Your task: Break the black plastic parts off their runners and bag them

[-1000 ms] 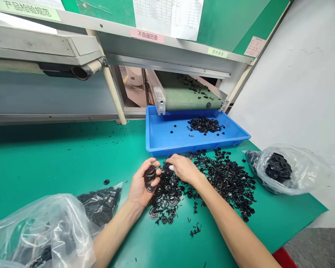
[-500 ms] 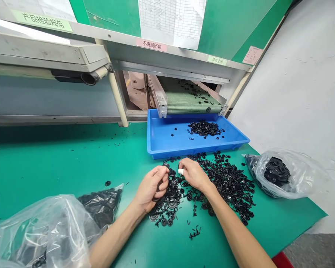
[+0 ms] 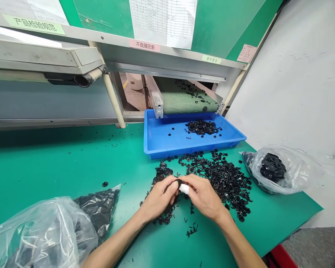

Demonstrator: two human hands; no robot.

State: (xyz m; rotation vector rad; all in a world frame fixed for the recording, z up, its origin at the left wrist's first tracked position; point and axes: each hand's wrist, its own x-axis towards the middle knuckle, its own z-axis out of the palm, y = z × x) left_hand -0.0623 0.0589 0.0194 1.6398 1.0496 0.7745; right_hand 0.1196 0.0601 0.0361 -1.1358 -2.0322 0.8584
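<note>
My left hand (image 3: 159, 199) is curled around a stack of black plastic discs (image 3: 170, 197) low on the green mat. My right hand (image 3: 202, 195) meets it from the right, with a white wrap on one finger pressed against the black disc edge at the top of the stack. Under and around both hands lies a loose spread of black plastic fasteners (image 3: 220, 182), thickest to the right. The parts beneath my palms are hidden.
A blue plastic tray (image 3: 167, 150) holding a heap of black parts stands beyond the hands, below a green mesh conveyor belt (image 3: 187, 102). Clear plastic bags of black parts lie at the lower left (image 3: 41, 238) and right (image 3: 279, 169).
My hands have moved closer together and nearer me, now meeting over the disc stack. My right hand has shifted down from the pile's upper edge. The view has shifted slightly.
</note>
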